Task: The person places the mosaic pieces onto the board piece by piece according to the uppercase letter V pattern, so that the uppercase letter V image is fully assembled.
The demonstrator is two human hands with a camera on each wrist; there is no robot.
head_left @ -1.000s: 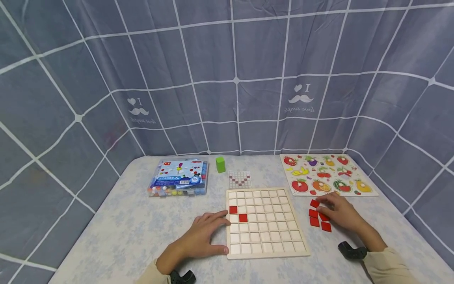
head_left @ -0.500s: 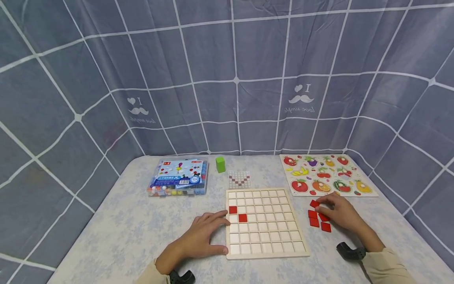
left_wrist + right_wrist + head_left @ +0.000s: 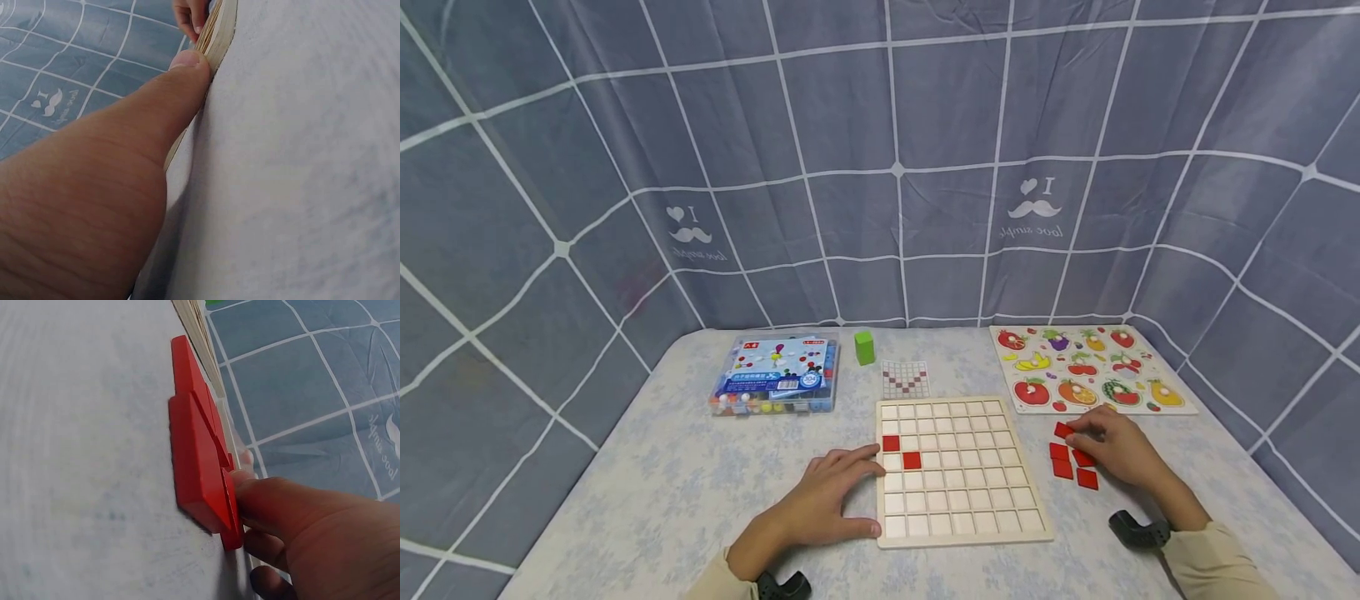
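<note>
In the head view, a wooden grid board (image 3: 962,475) lies mid-table with two red square tiles in its left part, a far one (image 3: 891,443) and a nearer one (image 3: 912,460). My left hand (image 3: 829,500) rests at the board's left edge, fingers extended and spread; its thumb (image 3: 181,69) touches the frame. Right of the board, several loose red tiles (image 3: 1062,469) lie in a cluster. My right hand (image 3: 1112,446) pinches the farthest red tile (image 3: 1063,430) between thumb and forefinger, partly covering it. In the right wrist view, the thumb (image 3: 269,500) meets the red tiles (image 3: 194,462).
A small pattern card (image 3: 906,380) lies just behind the board, with a green block (image 3: 864,348) behind it. A plastic case (image 3: 775,375) stands at back left. The fruit puzzle board (image 3: 1090,371) lies behind my right hand. A grid-patterned curtain (image 3: 820,167) encloses the table.
Two of the loose red tiles on the left of the cluster have shifted slightly closer together. My hands stay almost where they were.
</note>
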